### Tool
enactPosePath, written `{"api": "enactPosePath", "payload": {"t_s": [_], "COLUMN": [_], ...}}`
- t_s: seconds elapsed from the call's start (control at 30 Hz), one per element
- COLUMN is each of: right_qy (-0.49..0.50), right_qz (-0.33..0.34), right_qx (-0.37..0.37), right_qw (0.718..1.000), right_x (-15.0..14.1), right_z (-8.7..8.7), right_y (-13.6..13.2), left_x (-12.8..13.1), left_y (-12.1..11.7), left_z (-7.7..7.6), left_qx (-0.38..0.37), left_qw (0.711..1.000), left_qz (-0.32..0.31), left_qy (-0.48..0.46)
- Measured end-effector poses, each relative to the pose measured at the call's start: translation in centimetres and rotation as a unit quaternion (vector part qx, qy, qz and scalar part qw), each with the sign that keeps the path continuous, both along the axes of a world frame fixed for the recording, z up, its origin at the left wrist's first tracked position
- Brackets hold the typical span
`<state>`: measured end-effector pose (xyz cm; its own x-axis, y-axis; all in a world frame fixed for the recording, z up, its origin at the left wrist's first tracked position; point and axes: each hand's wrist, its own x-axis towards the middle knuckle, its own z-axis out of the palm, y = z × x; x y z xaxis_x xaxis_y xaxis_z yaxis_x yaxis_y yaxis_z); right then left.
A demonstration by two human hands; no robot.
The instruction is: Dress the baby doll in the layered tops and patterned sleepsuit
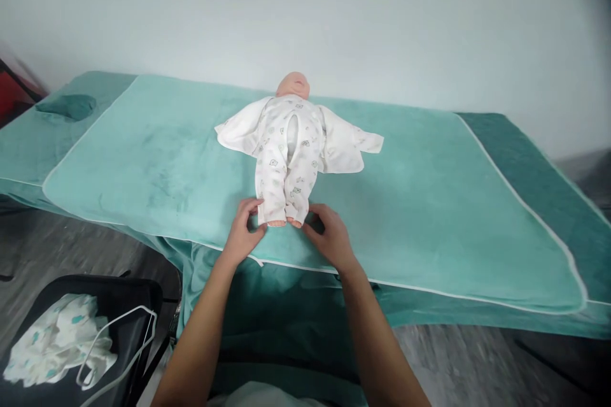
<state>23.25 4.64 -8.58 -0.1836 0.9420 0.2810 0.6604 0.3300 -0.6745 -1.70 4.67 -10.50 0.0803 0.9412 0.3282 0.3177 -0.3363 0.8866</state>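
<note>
A baby doll (293, 86) lies on its back, its head towards the wall and its feet towards me. White printed baby trousers (300, 168) cover its legs and reach high up its front, with an oval opening at the crotch. Under them a white baby jacket (341, 149) has its sleeves and sides spread out. My left hand (244, 232) holds the outer edge of one trouser cuff between thumb and fingers. At the other cuff, my right hand (330, 235) does the same. The doll's toes peek out below both cuffs.
The doll rests on a padded bed with a green cover (415, 216) edged in white, against a white wall (305, 12). A face hole (67, 107) is at the left end. Lower left, a black chair (138, 292) bears a crumpled patterned cloth (60, 337) and a white hanger (143, 308).
</note>
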Motion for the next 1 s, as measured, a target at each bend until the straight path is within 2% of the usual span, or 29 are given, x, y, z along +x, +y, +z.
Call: {"api": "enactPosePath", "payload": {"t_s": [0.13,0.37,0.47,0.57,0.67,0.8,0.87,0.93,1.0], "right_qy": [-0.002,0.036,0.161,0.310,0.372,0.333,0.300,0.251,0.145], "right_qz": [0.034,0.045,0.076,0.120,0.118,0.159,0.166,0.116,0.035], "right_qx": [0.006,0.044,0.004,-0.037,-0.029,-0.068,-0.089,-0.078,-0.032], "right_qw": [0.999,0.997,0.984,0.942,0.920,0.927,0.935,0.958,0.988], "right_x": [0.1,0.0,0.4,1.1,1.9,3.3,4.1,4.6,4.5], "right_z": [0.2,0.0,0.4,1.2,2.3,3.2,3.1,2.6,2.0], "right_y": [0.0,-0.2,-0.9,-2.3,-3.6,-3.0,-1.3,1.3,4.4], "left_x": [0.3,1.0,0.8,0.6,0.3,-0.9,-1.8,-2.5,-2.8], "left_y": [0.0,-0.1,-0.1,-0.3,-0.5,0.0,1.3,3.6,6.7], "left_z": [0.0,-0.4,-0.4,0.0,0.5,1.1,1.5,2.0,2.6], "left_qx": [0.009,0.026,0.017,-0.007,-0.040,-0.112,-0.134,-0.131,-0.094], "left_qw": [1.000,0.999,1.000,1.000,0.998,0.985,0.973,0.973,0.988], "left_qz": [0.002,0.021,0.023,0.015,0.006,-0.039,-0.022,0.040,0.094], "left_qy": [0.017,0.011,-0.003,-0.017,-0.037,-0.126,-0.187,-0.184,-0.084]}}
